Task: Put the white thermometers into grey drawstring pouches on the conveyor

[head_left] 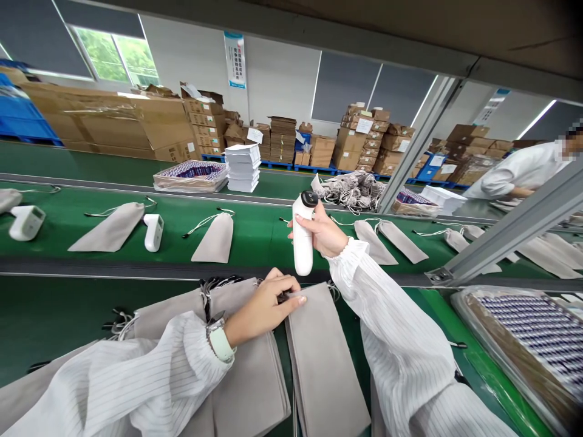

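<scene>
My right hand [325, 230] is wrapped round a white handheld thermometer [303, 243], held upright with its dark end at the top. It hangs above the near edge of the conveyor. Below and to its left, my left hand [266, 303] pinches the top edge of a grey drawstring pouch [325, 358], its thumb on the cloth and its other fingers partly hidden behind. That pouch tops a stack in front of me. More grey pouches [248, 388] lie stacked under my left forearm, their cords bunched at the top.
On the green conveyor belt [259, 243] lie a white thermometer [153, 232] and several grey pouches [215, 238]. Beyond stand a tray of small packs [191, 176], white booklets [242, 169] and a pouch heap [353, 189]. A metal post [419, 145] rises at right, near a co-worker's sleeve [514, 170].
</scene>
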Motion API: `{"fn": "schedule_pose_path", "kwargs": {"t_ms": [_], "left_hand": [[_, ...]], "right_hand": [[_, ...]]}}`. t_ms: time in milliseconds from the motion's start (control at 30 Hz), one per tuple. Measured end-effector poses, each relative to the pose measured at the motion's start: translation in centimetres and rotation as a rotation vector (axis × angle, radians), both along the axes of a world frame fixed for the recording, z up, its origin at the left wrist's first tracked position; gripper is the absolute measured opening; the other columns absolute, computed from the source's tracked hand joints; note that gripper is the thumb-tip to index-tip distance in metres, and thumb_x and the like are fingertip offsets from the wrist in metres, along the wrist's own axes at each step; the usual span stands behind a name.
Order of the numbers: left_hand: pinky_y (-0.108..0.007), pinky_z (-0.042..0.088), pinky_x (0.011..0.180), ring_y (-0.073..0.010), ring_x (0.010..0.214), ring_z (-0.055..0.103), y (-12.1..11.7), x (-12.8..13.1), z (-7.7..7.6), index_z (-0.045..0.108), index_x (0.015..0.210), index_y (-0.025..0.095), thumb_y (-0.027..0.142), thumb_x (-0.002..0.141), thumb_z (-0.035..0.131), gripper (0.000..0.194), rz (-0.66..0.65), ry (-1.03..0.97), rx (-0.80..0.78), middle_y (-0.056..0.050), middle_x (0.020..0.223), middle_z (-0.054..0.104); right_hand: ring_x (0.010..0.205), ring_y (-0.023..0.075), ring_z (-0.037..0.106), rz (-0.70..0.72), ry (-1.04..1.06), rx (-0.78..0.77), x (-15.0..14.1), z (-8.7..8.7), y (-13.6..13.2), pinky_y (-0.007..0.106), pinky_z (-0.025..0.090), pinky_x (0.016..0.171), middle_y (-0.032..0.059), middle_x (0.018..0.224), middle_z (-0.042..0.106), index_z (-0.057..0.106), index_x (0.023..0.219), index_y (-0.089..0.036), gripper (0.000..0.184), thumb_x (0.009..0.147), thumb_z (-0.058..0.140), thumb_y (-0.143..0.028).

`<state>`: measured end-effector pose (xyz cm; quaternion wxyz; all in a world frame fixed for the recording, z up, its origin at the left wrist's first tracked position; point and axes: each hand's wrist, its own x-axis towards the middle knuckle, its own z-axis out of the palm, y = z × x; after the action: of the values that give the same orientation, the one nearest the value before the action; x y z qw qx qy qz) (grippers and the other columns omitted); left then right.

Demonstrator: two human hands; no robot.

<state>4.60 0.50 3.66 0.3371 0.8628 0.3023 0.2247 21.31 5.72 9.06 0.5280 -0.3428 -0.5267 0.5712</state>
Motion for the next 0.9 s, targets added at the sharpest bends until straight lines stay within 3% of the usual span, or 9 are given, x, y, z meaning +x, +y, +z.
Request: {"fn": "schedule_pose_path", "kwargs": {"t_ms": [100,267,400,500,567,633,700,767,900], "left_hand": [[-0.023,0.034,0.062,-0.0125,0.071,0.041,-0.1,-0.1,0.0,0.051,0.075,0.02,0.036,0.082,0.046,0.019,0.043,-0.054,-0.082,0.002,0.073,0.039],[-0.023,0.034,0.063,-0.0123,0.072,0.04,0.0,-0.1,-0.1,0.044,0.077,0.019,0.033,0.087,0.038,0.018,0.129,-0.204,-0.054,0.002,0.074,0.039],[-0.023,0.035,0.068,-0.0126,0.076,0.04,0.8,-0.5,0.9,0.042,0.076,0.019,0.028,0.086,0.038,0.014,0.287,-0.381,0.091,0.0,0.082,0.038],[-0.023,0.036,0.066,-0.0131,0.077,0.04,1.7,-0.9,1.9,0.045,0.076,0.019,0.029,0.084,0.042,0.014,0.411,-0.385,0.14,-0.001,0.085,0.036],[-0.023,0.037,0.067,-0.0138,0.079,0.04,2.3,-1.1,2.3,0.048,0.077,0.019,0.032,0.084,0.042,0.015,0.409,-0.334,0.136,-0.001,0.084,0.036],[-0.024,0.037,0.071,-0.0145,0.082,0.041,2.9,-1.4,2.3,0.049,0.079,0.02,0.035,0.084,0.039,0.019,0.374,-0.266,0.1,-0.002,0.085,0.039],[-0.026,0.037,0.073,-0.0153,0.085,0.044,3.6,-1.8,2.4,0.047,0.085,0.021,0.04,0.085,0.036,0.022,0.365,-0.173,0.029,-0.002,0.089,0.043],[-0.027,0.038,0.07,-0.016,0.08,0.047,3.9,-2.4,2.9,0.047,0.088,0.02,0.045,0.083,0.035,0.028,0.367,-0.037,-0.077,-0.002,0.087,0.049],[-0.022,0.033,0.052,-0.013,0.053,0.044,2.4,-3.3,6.1,0.053,0.07,0.018,0.049,0.081,0.035,0.037,0.138,0.191,-0.331,0.003,0.053,0.046]], "right_hand": [[0.054,0.0105,0.058,0.001,-0.018,-0.024,-0.2,0.3,-0.2,0.029,0.051,0.054,-0.0053,0.073,0.053,0.023,0.108,-0.029,0.046,0.075,0.055,-0.031],[0.06,0.0123,0.059,0.077,-0.053,-0.054,-0.6,0.4,-0.7,0.033,0.052,0.057,-0.0051,0.075,0.053,0.025,0.103,-0.029,0.045,0.073,0.057,-0.038],[0.053,0.0067,0.051,0.183,-0.277,-0.079,-0.9,0.0,-0.8,0.019,0.045,0.047,-0.0053,0.063,0.047,0.041,0.084,-0.021,0.032,0.074,0.052,-0.049],[0.052,0.0059,0.047,0.362,-0.492,-0.121,-0.9,-0.1,-1.1,0.015,0.039,0.04,-0.0024,0.063,0.048,0.048,0.073,-0.016,0.042,0.074,0.044,-0.057],[0.054,0.0071,0.049,0.492,-0.578,-0.133,-1.0,0.2,-1.4,0.015,0.037,0.037,0.0006,0.07,0.052,0.052,0.076,-0.015,0.046,0.073,0.042,-0.06],[0.049,0.006,0.046,0.516,-0.667,-0.106,-1.1,0.4,-1.6,0.013,0.029,0.032,0.0014,0.068,0.053,0.055,0.078,-0.014,0.051,0.074,0.038,-0.062],[0.043,0.0048,0.041,0.359,-0.75,-0.003,-1.1,0.3,-1.6,0.014,0.027,0.033,-0.0008,0.06,0.05,0.057,0.084,-0.014,0.051,0.077,0.036,-0.06],[0.042,0.0052,0.04,0.1,-0.837,0.193,-0.7,-0.2,-1.0,0.016,0.032,0.04,-0.0033,0.053,0.048,0.057,0.093,-0.017,0.046,0.078,0.038,-0.056],[0.042,0.0066,0.037,-0.477,-0.99,0.635,1.9,-2.3,1.1,0.02,0.034,0.049,-0.0042,0.044,0.043,0.061,0.075,-0.017,0.033,0.078,0.045,-0.046]]}}
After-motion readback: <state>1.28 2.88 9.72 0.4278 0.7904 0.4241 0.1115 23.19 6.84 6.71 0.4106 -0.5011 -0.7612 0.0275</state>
